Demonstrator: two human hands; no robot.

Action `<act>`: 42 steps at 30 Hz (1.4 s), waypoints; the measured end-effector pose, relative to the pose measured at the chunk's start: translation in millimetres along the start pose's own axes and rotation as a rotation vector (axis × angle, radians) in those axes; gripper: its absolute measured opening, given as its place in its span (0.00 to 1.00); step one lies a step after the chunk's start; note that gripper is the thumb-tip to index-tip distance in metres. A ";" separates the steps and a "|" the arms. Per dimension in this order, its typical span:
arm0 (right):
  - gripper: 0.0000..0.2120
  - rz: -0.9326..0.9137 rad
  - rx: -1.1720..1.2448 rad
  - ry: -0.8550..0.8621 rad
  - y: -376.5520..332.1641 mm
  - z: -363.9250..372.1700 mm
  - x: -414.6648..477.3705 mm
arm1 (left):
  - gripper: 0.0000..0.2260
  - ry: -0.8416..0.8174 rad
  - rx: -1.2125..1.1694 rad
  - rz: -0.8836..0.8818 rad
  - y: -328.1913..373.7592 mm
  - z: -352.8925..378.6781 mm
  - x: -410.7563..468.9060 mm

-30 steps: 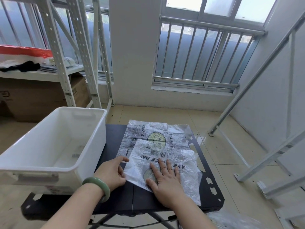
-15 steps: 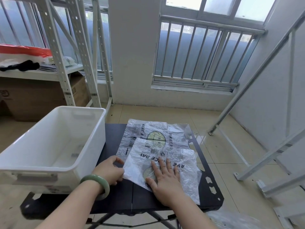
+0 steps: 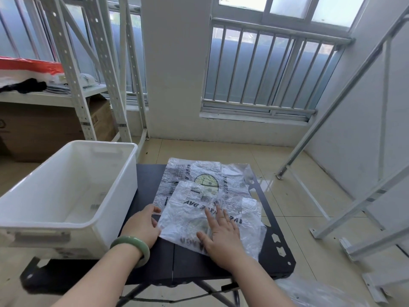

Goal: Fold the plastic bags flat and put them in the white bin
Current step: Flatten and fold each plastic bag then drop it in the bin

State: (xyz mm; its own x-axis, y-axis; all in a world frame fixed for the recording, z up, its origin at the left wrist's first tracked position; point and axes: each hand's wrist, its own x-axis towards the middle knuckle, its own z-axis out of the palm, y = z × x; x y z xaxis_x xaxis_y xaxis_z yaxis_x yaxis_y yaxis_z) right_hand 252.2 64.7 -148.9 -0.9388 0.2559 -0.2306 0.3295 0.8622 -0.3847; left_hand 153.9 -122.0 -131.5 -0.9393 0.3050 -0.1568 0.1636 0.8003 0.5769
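Observation:
Two clear printed plastic bags lie on the black folding table [image 3: 146, 185]. The far bag [image 3: 188, 171] is spread flat and shows a yellow smiley. A crinkled near bag [image 3: 188, 209] overlaps its front edge. Spread fingers of my right hand [image 3: 221, 235] press flat on the near bag. At that bag's left edge my left hand [image 3: 141, 226], with a green bangle on the wrist, curls its fingers and thumb on the plastic. The white bin [image 3: 115, 196] stands on the left part of the table, beside my left hand, and looks nearly empty.
A white metal rack [image 3: 73, 69] with cardboard boxes [image 3: 44, 129] stands behind the bin. Slanted metal frames [image 3: 345, 89] lean along the right wall. More clear plastic [image 3: 321, 293] lies on the tiled floor at the lower right. The table's right edge has cut-outs [image 3: 277, 239].
My left hand's fingers went from lying on the near bag's left edge to curling round it. My right hand slid slightly forward on the bag. The bags stayed in place.

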 end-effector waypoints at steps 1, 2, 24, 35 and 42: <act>0.31 0.008 -0.001 0.012 1.4 -4.1 -0.8 | 0.16 0.041 0.028 0.024 -0.5 0.8 3.2; 0.31 0.021 -0.016 0.029 3.1 -8.4 -1.6 | 0.17 0.100 0.041 0.039 -0.7 1.8 5.4; 0.21 0.133 -0.075 0.209 40.4 -36.4 -26.5 | 0.22 0.014 0.443 0.802 45.6 73.6 -59.1; 0.14 0.024 0.338 0.304 53.5 -50.6 -50.0 | 0.16 -0.052 0.042 0.482 47.6 51.4 -43.6; 0.34 -0.131 0.996 0.289 65.9 -53.1 -51.2 | 0.08 -0.047 -0.479 0.101 45.4 31.8 -36.1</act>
State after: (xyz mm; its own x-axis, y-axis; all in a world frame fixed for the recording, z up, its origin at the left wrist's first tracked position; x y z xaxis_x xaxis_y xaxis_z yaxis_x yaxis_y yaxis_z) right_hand 316.7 131.7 -115.0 -0.9181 0.3944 0.0383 0.0338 0.1744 -0.9841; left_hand 204.8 -80.2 -125.2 -0.9094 0.4010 -0.1106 0.0859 0.4411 0.8933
